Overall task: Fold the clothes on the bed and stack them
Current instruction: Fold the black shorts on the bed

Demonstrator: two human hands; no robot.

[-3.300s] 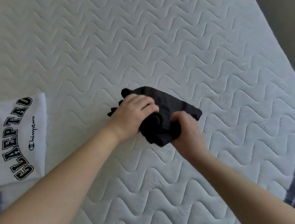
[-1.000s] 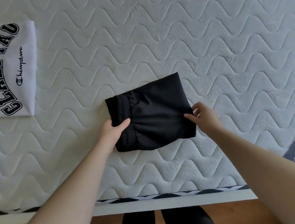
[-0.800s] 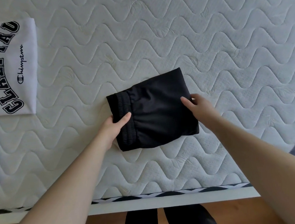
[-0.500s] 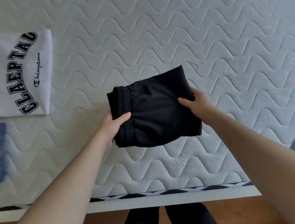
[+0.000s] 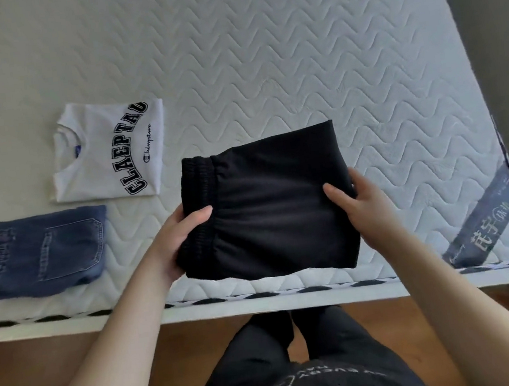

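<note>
The folded black shorts [image 5: 268, 210], soft, light and likely to sag, are held above the bed's [image 5: 263, 63] near edge, gripped at the waistband by the left hand [image 5: 181, 234] and at the opposite edge by the right hand [image 5: 354, 203].

A single head-worn wide-angle camera looks steeply down and forward from a standing person at the near edge of the mattress [image 5: 263, 63] — close enough that both forearms fill the lower frame. The view reaches the mattress's far edge at the top, and the person's own black trousers [image 5: 298, 348] and wooden floor [image 5: 75, 359] at the bottom — straight lines bow outward near the borders.
</note>
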